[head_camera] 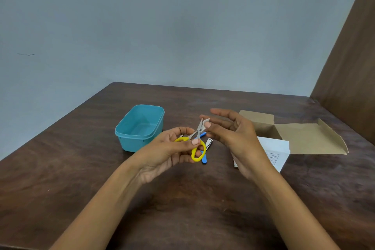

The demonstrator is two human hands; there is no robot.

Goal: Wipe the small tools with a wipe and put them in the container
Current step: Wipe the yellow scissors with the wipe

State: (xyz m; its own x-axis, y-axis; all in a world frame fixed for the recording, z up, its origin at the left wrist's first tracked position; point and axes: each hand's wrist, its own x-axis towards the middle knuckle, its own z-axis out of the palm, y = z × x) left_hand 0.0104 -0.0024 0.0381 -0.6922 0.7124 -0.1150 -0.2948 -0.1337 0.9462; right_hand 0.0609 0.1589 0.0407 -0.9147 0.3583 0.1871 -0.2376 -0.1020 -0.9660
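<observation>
No legible text; white paper (272, 154) lines unreadable.

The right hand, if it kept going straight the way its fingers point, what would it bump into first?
The right hand points left, its fingertips pinching a small white wipe on the blades of the yellow-handled scissors held by the left hand. It would meet those blades first; beyond them probably the teal container, though depth is unclear.
</observation>
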